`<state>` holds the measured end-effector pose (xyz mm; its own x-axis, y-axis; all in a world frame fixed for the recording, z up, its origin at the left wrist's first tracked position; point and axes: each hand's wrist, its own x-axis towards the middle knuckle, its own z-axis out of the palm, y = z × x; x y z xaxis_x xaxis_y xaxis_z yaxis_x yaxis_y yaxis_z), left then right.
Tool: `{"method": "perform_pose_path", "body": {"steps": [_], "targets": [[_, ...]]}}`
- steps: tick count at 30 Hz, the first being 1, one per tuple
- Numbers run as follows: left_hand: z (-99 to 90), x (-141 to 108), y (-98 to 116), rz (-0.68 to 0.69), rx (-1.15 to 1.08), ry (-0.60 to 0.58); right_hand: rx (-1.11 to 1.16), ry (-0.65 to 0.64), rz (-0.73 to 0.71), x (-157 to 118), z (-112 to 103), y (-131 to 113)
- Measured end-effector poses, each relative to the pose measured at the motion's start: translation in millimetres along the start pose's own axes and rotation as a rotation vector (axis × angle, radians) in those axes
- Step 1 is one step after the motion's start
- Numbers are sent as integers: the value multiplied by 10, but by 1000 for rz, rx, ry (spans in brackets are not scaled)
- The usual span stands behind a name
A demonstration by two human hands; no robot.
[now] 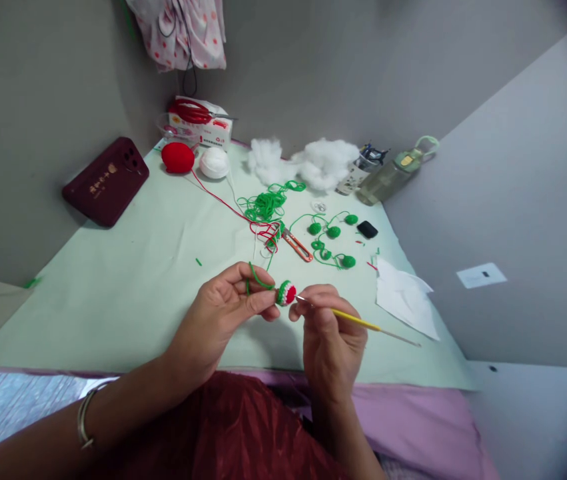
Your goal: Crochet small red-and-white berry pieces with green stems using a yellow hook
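Between the fingertips of my left hand [233, 300] is a small round crochet piece [286, 293], banded green, white and red. Green yarn [256, 277] loops over the left fingers and runs back toward the table's middle. My right hand [336, 333] is closed around a yellow-handled crochet hook [358, 320]. The hook's left tip reaches the red centre of the piece; whether it is inside a stitch cannot be made out. Beyond the hands lie orange thread snips [299, 247] beside tangled red yarn [266, 231] and a heap of green yarn [266, 205].
Small green crochet balls [333, 232] lie right of the snips. Behind are a red yarn ball [178, 158], a white one [214, 163], white stuffing [326, 163] and a bottle [393, 175]. A maroon phone [108, 181] leans at left; white paper [406, 297] lies at right.
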<state>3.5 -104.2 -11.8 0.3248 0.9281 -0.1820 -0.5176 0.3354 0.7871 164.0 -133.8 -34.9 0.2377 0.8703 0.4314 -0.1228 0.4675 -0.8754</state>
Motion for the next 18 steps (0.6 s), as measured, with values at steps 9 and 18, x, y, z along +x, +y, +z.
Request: {"method": "perform_pose_path", "body": {"steps": [9, 18], "targets": [[-14, 20, -29, 21, -15, -50, -14, -20, 3, 23, 7, -20], [-35, 16, -51, 56, 17, -41, -73, -20, -8, 1, -18, -3]]}}
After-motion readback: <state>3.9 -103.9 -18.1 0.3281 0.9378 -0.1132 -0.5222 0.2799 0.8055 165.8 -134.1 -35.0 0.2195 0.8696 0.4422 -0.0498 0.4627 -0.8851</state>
